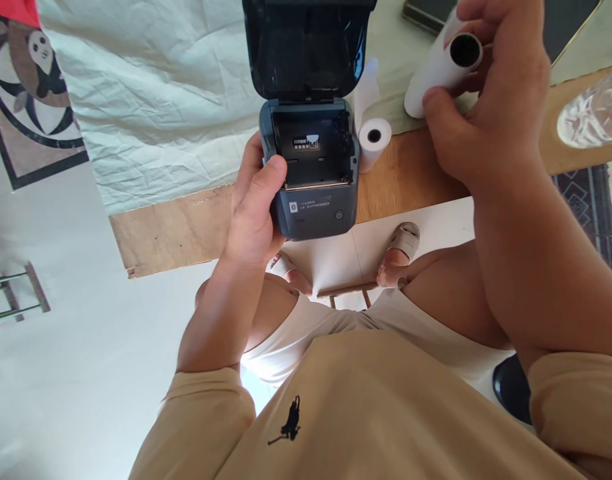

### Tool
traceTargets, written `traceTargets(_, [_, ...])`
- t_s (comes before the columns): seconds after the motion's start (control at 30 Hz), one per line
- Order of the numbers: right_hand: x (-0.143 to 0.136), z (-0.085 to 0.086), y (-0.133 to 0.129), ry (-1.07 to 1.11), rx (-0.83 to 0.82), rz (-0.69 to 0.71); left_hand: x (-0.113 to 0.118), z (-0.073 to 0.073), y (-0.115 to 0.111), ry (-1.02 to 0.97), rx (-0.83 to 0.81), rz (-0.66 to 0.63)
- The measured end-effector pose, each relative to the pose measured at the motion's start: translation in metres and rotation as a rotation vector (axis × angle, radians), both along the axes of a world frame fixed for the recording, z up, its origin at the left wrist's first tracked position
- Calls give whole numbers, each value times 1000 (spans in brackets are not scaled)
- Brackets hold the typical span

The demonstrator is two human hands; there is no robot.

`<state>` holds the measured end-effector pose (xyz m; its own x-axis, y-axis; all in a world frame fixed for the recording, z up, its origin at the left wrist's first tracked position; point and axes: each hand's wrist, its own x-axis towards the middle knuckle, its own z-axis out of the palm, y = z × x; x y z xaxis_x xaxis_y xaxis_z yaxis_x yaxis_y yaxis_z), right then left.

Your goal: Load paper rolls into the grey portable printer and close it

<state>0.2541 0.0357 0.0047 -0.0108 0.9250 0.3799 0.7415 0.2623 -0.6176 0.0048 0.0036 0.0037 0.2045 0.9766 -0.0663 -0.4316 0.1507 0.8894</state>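
My left hand (259, 207) is closed around the left side of a dark blue portable label printer (311, 213), thumb on the rim. The printer's black lid (306, 50) stands raised, and its bay (311, 150) shows a small printed sticker and no roll. Directly right of the printer is a small white paper roll (370, 150) with a dark core and a loose paper end behind it. Farther right, my right hand (496, 100) grips a longer white paper roll (433, 80) between thumb and fingers. The fingers partly hide the roll's far side.
A pale green cloth (166, 100) covers most of the wooden table (176, 230). At the back right lies a dark flat object (569, 27). A clear plastic bottle or cup (593, 113) is at the right edge. A small rack (16, 297) stands on the floor at left.
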Motion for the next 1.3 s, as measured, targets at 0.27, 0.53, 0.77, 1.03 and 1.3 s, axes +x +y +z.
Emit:
traceTargets(0.27, [-1,-4,1,-84,68,-79,-5,-4,1,-19,8,-50])
traceTargets(0.53, [-2,-5,3,-87,52,-146,-1,-2,0,-32,24,-35])
traceTargets(0.77, [-2,-4,1,-76,57,-91,0,2,-1,1,-11,-14])
traceTargets(1.03, [-4,0,-3,-88,42,-55,4,6,-4,26,-32,27])
traceTargets(1.3, [-4,-1,11,-30,133,-90,-3,-3,1,1,15,-38])
